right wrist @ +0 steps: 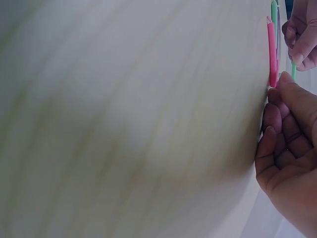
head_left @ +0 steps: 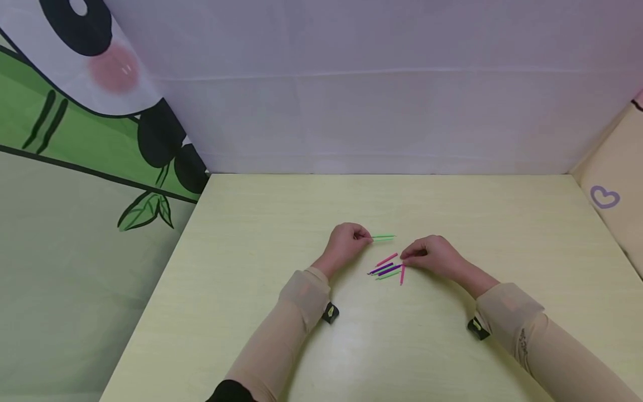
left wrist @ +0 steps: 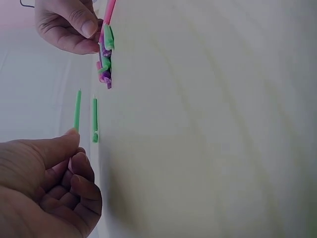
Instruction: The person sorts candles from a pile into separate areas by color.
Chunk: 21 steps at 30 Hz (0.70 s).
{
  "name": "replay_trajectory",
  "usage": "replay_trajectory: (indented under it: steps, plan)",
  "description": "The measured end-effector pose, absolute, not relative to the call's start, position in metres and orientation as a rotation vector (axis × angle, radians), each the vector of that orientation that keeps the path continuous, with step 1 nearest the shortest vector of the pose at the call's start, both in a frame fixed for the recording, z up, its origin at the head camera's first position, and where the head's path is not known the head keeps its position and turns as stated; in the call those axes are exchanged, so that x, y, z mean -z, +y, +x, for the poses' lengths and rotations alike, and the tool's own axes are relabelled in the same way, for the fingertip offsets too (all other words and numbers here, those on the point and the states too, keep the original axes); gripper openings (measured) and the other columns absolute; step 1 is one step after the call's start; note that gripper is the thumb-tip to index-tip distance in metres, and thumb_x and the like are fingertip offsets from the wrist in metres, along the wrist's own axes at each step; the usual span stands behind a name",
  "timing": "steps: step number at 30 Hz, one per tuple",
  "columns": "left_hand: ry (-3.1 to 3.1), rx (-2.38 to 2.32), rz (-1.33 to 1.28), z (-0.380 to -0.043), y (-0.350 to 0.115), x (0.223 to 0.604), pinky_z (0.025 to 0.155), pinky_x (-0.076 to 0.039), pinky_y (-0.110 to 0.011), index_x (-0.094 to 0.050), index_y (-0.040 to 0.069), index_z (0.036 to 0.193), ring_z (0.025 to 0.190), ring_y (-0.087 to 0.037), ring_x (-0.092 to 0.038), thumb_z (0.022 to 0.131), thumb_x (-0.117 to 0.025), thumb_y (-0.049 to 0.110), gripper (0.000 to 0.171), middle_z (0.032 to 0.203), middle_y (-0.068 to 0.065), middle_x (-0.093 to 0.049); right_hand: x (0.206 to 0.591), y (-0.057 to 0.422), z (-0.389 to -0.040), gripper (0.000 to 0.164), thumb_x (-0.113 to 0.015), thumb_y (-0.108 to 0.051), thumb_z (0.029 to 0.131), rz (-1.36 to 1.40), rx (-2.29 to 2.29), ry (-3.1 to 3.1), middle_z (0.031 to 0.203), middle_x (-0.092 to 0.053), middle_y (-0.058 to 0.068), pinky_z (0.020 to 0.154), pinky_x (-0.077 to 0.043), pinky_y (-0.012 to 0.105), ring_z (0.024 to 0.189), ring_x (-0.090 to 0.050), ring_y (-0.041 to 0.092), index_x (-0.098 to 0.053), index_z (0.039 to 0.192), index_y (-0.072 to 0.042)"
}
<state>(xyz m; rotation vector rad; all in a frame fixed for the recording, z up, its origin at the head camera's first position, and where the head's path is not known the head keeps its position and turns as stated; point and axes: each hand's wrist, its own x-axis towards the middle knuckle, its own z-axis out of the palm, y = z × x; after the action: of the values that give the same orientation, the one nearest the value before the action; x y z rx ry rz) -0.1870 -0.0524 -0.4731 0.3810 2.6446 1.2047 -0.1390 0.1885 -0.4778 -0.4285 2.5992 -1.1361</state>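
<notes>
Between thumb and index finger, my left hand (head_left: 348, 241) pinches a thin green candle (left wrist: 77, 110) by one end, its wick tip pointing away. Beside it, apart from the fingers, a second green candle (left wrist: 95, 118) lies on the table. My right hand (head_left: 433, 255) is at a loose pile of thin candles, its fingertips down at the right edge. A pink candle (right wrist: 272, 54) ends at these fingertips; whether they pinch it is hidden. The pile also has a pink candle (head_left: 387, 259), purple candles (head_left: 382, 268) and a green candle (head_left: 389, 275), lying close together.
The pile and both hands are over the middle of a pale wooden table (head_left: 251, 223). A pale cloth backdrop (head_left: 351, 123) rises along its far edge. A printed panel (head_left: 610, 167) with a purple heart borders the right side. Both wrists wear small black devices (head_left: 330, 313).
</notes>
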Motion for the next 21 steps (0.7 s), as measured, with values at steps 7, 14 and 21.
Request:
replay_trajectory:
  steps: [7,14,21]
  plan:
    - [2.65,-1.182,0.382,-0.1915,-0.0499,0.4754,0.072,-0.045,-0.024,-0.074,0.01,0.084,0.075,-0.011,-0.054,0.088,-0.072,0.013,0.005,0.078,0.005,-0.067,0.4768,0.1884,-0.1389,0.012,-0.074,-0.012,0.087,-0.413,1.149,2.588,0.097,-0.073,0.0,0.084,-0.049,0.038,0.095,-0.064,0.02,-0.077,0.098,-0.01]
    - [2.672,-1.156,0.381,-0.1947,-0.0482,0.4786,0.072,-0.044,-0.024,-0.075,0.01,0.084,0.073,-0.01,-0.053,0.088,-0.073,0.013,0.005,0.077,0.005,-0.066,0.4778,0.1889,-0.1385,0.012,-0.074,-0.013,0.087,-0.405,1.16,2.59,0.096,-0.073,0.0,0.083,-0.049,0.037,0.094,-0.064,0.02,-0.077,0.098,-0.01]
    - [2.68,-1.132,0.367,-0.1966,-0.0457,0.4797,0.074,-0.044,-0.024,-0.075,0.01,0.084,0.074,-0.01,-0.053,0.088,-0.073,0.013,0.005,0.077,0.005,-0.067,0.4782,0.1885,-0.1374,0.012,-0.074,-0.014,0.087,-0.392,1.17,2.596,0.097,-0.073,0.0,0.083,-0.049,0.037,0.093,-0.064,0.019,-0.077,0.098,-0.01]
